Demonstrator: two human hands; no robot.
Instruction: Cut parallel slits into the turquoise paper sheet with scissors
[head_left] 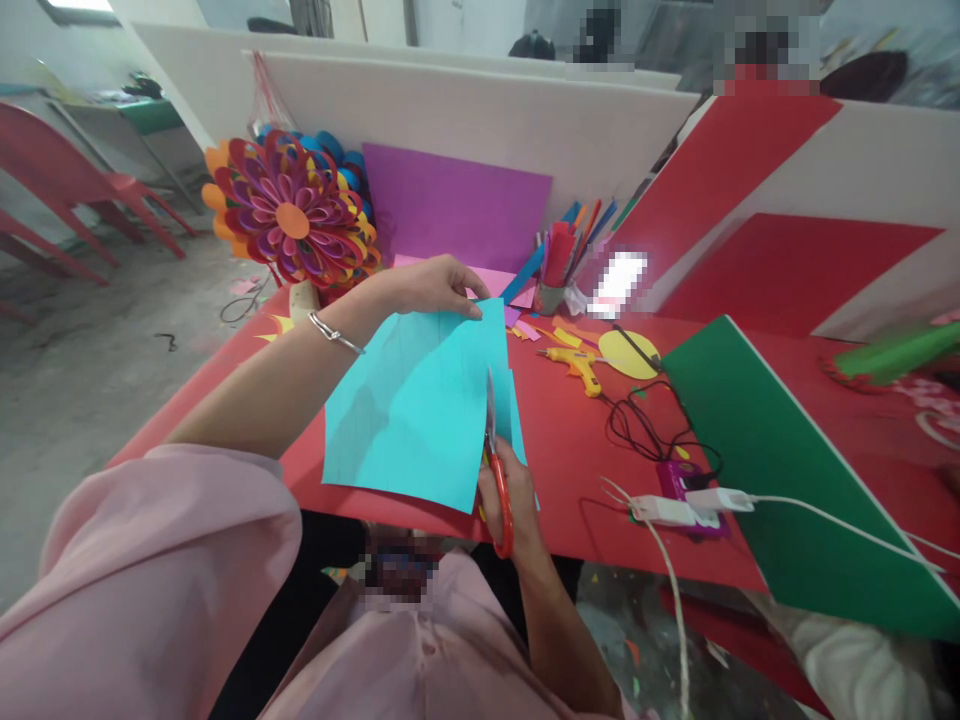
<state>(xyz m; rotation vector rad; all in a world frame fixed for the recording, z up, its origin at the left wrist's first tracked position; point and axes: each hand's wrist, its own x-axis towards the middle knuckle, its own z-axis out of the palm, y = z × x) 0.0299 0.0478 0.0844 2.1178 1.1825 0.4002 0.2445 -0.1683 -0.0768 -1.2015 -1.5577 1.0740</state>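
A turquoise sheet of paper (405, 410) is held up at a tilt over the red tabletop. My left hand (446, 287) pinches its top edge near the far right corner, thumb in front of the paper. My right hand (514, 490) grips red-handled scissors (501, 505), fingers through the handles. The scissor blades point away from me and lie along the right part of the sheet, with a cut running up from the near edge. A narrow turquoise strip shows to the right of the blades.
A yellow glue gun (576, 366) with a black cord lies right of the paper. Farther right are a purple power strip (686, 495) with white plugs and a green board (795, 480). A paper flower (292, 215) and a pen cup (553, 290) stand at the back.
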